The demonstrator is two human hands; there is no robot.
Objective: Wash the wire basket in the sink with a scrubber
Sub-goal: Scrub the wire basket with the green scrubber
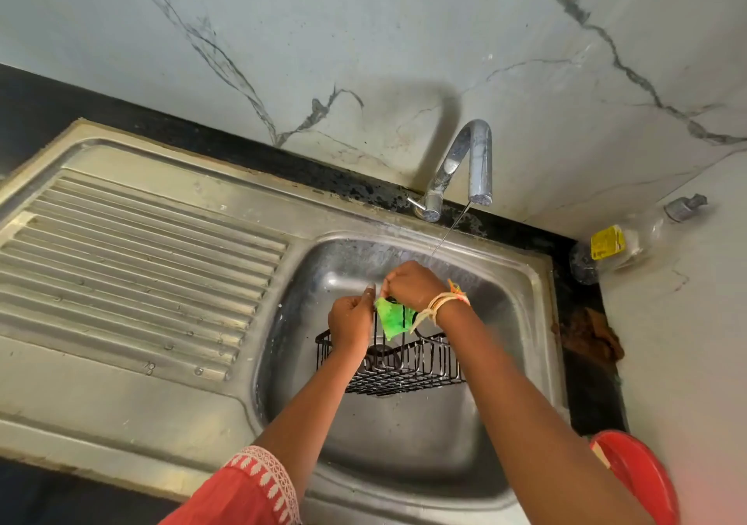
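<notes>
wire basket [398,363] in sink [404,464], tap [465,169] behind, draining board [133,266] left, bottle [630,237] right

the person is wearing a coral-red sleeve [246,492] on the left arm, edged with a pale lace band and white leaf-shaped motifs. the right wrist is carrying a bundle of cream, yellow and orange threads [442,304], knotted with loose ends sticking out.

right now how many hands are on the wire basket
2. The left hand grips the wire basket at its left end; the right hand holds the green scrubber against its upper back wires.
</notes>
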